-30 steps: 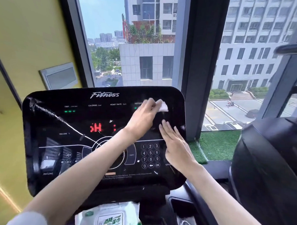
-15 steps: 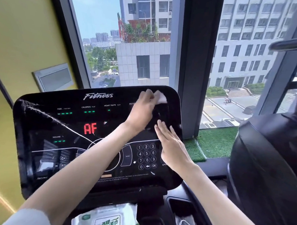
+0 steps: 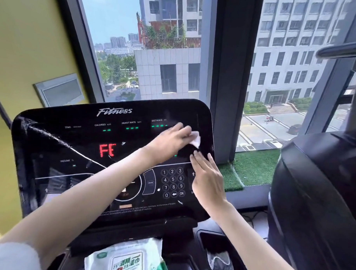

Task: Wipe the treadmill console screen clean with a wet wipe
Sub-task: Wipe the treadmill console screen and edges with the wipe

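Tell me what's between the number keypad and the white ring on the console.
The curved MODE button sits there, left of the keypad; the head view shows it.

Bright daylight is pouring through a tall glass window (image 3: 120,31) with dark metal frames, and a thick dark upright post (image 3: 225,76) is splitting it in two. A flat yellow wall (image 3: 24,48) is running along the left, carrying a grey framed rectangular panel (image 3: 59,89). A strip of green artificial turf (image 3: 254,167) is lying along the sill. Pale grey tower blocks (image 3: 287,47) are standing outside under blue sky.
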A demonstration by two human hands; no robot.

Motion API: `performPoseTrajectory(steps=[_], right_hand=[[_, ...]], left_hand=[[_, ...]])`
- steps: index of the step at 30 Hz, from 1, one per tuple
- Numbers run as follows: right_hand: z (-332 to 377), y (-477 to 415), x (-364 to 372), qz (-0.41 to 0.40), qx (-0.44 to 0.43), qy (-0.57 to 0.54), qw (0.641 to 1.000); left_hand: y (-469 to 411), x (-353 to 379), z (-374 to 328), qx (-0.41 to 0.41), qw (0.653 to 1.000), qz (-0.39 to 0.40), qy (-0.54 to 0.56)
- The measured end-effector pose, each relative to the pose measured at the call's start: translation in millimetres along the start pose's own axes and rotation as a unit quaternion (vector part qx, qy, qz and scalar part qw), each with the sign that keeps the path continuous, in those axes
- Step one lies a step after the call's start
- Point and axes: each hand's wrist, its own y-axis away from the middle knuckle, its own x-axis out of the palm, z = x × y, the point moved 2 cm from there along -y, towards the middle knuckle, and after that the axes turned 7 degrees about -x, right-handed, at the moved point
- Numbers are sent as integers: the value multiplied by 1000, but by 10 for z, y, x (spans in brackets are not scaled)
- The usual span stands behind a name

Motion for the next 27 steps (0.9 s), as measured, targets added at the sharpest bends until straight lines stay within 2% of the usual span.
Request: performPoseTrajectory(steps=[1,3,4,5,6,8,9,10,11,12,14,15,16,17,19,20,22,24,27], right_hand=[[6,25,11,2,-4,0,1000],[27,43,35,12,-13,9,1000],[37,44,47,21,-13,10,1000],[48,44,51,30,-12,10,999],[52,41,50,39,-11,10,999],[45,38,37,54,-14,19,998],[41,39,30,61,-16,26,998],[39,43,24,66,-18,31,997],[39,46,20,72,-18,33,997],[41,50,18,74,-17,33,997],[54,50,25,70,-10,31,997],[64,47,31,63,-4,29,998],[78,42,37,54,3,27,998],[98,36,42,44,9,25,999],[161,27,52,25,21,21,999],[209,17,56,19,23,15,999],[354,-16,90,24,14,5,1000],[532,-73,158,40,-9,-7,999],[776,-180,276,64,-52,-15,996]], left_hand=[[-28,-29,83,-74,997,-21,22],[-68,-68,176,-252,960,-88,79],[-78,-74,138,-298,944,-110,87],[-85,-56,63,-300,944,-113,81],[-79,-12,-33,-262,958,-96,66],[-14,68,-186,-104,994,-44,14],[10,65,-174,-43,999,-28,-5],[8,40,-105,-28,999,-26,-12],[-9,-5,-17,-64,997,-35,-7],[-24,-55,76,-139,989,-56,12],[-11,-87,166,-302,945,-109,56],[-4,-87,121,-338,931,-124,66],[-1,-59,40,-331,933,-124,65],[16,-13,-62,-283,951,-109,52],[114,65,-199,-129,989,-73,-9],[173,73,-174,-90,994,-61,-17],[301,21,12,-138,988,-63,11],[483,-70,244,-234,967,-92,32],[911,-219,686,-333,932,-135,37]])
